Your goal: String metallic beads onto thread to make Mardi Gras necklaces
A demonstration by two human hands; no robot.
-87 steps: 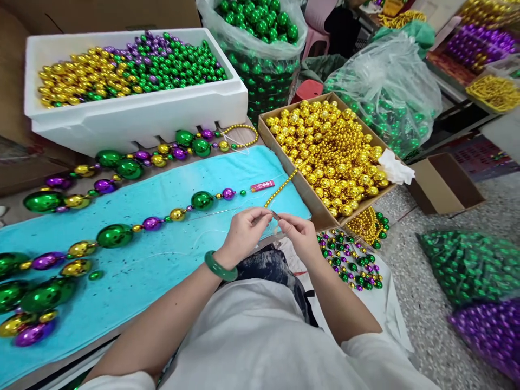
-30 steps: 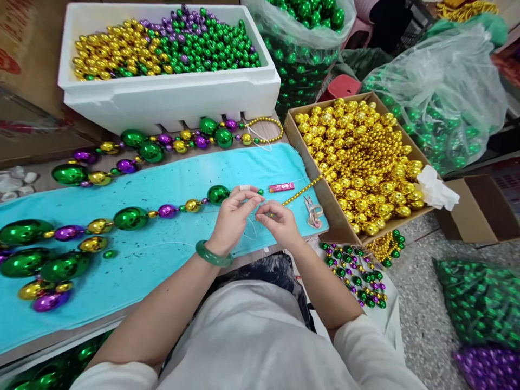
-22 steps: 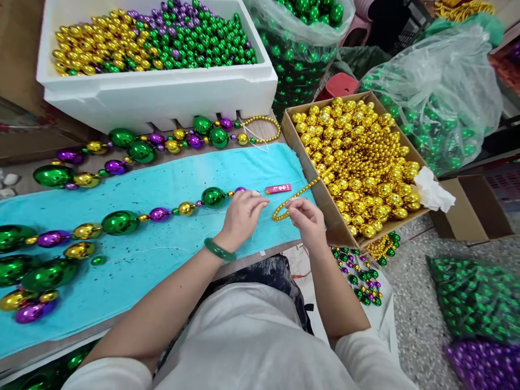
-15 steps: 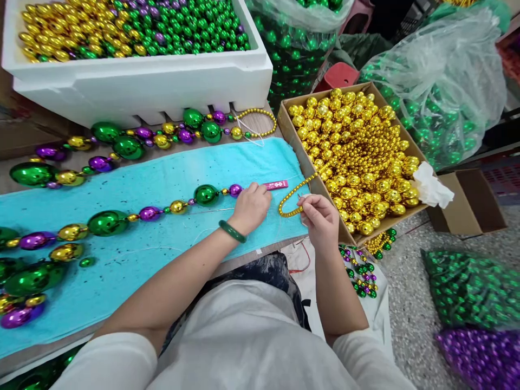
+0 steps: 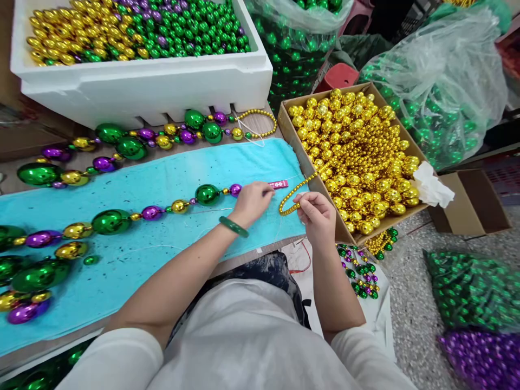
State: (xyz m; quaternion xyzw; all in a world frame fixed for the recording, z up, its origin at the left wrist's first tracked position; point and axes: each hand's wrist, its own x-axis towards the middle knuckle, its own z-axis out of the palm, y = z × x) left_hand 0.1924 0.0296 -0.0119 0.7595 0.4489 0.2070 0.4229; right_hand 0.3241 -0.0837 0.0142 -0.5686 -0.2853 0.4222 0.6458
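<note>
My left hand (image 5: 252, 203), with a green bangle (image 5: 234, 227) at its wrist, is closed in a pinch above the blue towel (image 5: 227, 162). A small dark thing shows at its fingertips; I cannot make out what it is. Just beyond those fingers lies a pink label (image 5: 279, 184). My right hand (image 5: 317, 218) pinches the end of a gold bead strand (image 5: 283, 203), which loops back up to the cardboard box (image 5: 287, 122). To the left of my left hand, a bead necklace (image 5: 152, 213) of large green, purple and gold beads stretches across the towel.
A white foam box (image 5: 162, 84) of loose beads stands at the back. In front of it lies another bead garland (image 5: 132, 147). Gold bead strands (image 5: 357, 157) fill the cardboard box. Bags of green beads (image 5: 471, 290) and purple beads (image 5: 483, 355) rest on the floor at right.
My left hand has drawn up slightly off the pink label, and a dark thing now shows at its fingertips. My right hand has shifted a little left with the gold strand.
</note>
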